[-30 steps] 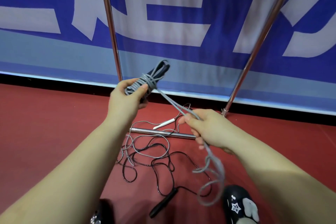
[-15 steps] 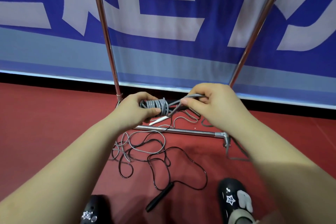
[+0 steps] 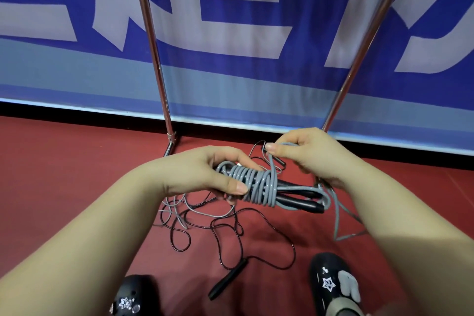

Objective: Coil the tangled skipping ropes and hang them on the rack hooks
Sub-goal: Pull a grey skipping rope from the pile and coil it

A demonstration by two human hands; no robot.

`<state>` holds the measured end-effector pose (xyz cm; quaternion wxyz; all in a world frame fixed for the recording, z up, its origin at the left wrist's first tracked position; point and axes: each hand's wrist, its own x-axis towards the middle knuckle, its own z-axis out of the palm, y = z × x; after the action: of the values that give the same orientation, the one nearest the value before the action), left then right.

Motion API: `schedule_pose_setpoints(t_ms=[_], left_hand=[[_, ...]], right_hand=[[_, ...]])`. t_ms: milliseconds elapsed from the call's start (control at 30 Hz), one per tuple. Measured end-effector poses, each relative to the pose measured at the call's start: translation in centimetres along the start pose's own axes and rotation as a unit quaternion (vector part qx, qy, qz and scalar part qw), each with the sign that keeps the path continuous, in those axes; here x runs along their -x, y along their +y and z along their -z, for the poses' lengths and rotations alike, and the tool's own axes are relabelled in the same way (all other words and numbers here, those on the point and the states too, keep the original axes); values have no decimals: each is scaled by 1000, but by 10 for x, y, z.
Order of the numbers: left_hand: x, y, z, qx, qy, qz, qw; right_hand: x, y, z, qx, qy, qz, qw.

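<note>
My left hand [image 3: 205,174] grips a grey skipping rope [image 3: 259,185] wound in several turns around its two black handles [image 3: 302,204], which point to the right. My right hand [image 3: 305,154] pinches the loose grey end just above and right of the bundle; a slack loop of the rope [image 3: 337,215] hangs below that hand. On the red floor under my hands lie tangled thin ropes, a black one [image 3: 256,241] with a black handle [image 3: 227,279] and a grey one [image 3: 177,213]. Two chrome rack poles [image 3: 154,54] [image 3: 364,41] rise behind; no hooks are in view.
A blue and white banner wall [image 3: 243,20] stands right behind the rack. The rack's foot [image 3: 170,146] rests on the red floor [image 3: 64,174] at the left pole. My two black shoes [image 3: 331,282] [image 3: 130,297] stand at the bottom edge, close to the black handle.
The bundle came down from an upright tilt to lying level at waist height. My right hand swung from below the bundle to above its right side, adding turns; the hanging loop got shorter.
</note>
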<state>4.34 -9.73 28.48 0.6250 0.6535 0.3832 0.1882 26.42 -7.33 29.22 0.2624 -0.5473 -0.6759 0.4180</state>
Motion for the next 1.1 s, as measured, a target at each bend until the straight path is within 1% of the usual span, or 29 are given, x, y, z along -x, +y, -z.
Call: schedule_pose_setpoints(t_ms=[67, 133, 200, 233, 267, 333, 433, 500, 567, 633, 733, 833, 900, 1000, 1100], left_hand=[[4, 1, 1, 30, -8, -15, 999], [6, 2, 2, 69, 16, -31, 997], [6, 3, 4, 90, 64, -46, 993], [6, 3, 5, 93, 93, -50, 990], [5, 2, 5, 93, 124, -51, 987], [5, 3, 7, 98, 190, -49, 976], [4, 4, 9, 125, 268, -46, 954], [4, 4, 9, 134, 300, -41, 944], [3, 3, 10, 131, 323, -32, 937], [3, 4, 10, 129, 344, -20, 930], [3, 2, 14, 90, 375, -9, 923], [3, 0, 15, 33, 389, -1, 921], [1, 0, 14, -10, 378, 19, 926], [-1, -2, 13, -61, 331, 67, 939], [0, -2, 10, -88, 261, 128, 953]], right_hand=[[0, 3, 1, -63, -54, -39, 996], [0, 5, 1, -151, -80, -68, 983], [-1, 7, -5, -215, -66, -79, 971], [-2, 9, -9, -214, -44, -87, 972], [-2, 9, -14, -198, -28, -97, 975], [-1, 7, -26, -175, -21, -95, 980], [4, 0, -40, -166, -33, -49, 984], [5, -1, -44, -129, -28, -23, 991], [4, 1, -47, -54, -29, 0, 998], [6, 0, -46, -6, -38, 17, 999], [10, -5, -39, 73, -38, 49, 995], [10, -6, -32, 158, -10, 90, 983], [9, -6, -29, 195, 12, 115, 974], [7, -5, -25, 238, 25, 132, 962], [8, -7, -20, 251, 5, 139, 958]])
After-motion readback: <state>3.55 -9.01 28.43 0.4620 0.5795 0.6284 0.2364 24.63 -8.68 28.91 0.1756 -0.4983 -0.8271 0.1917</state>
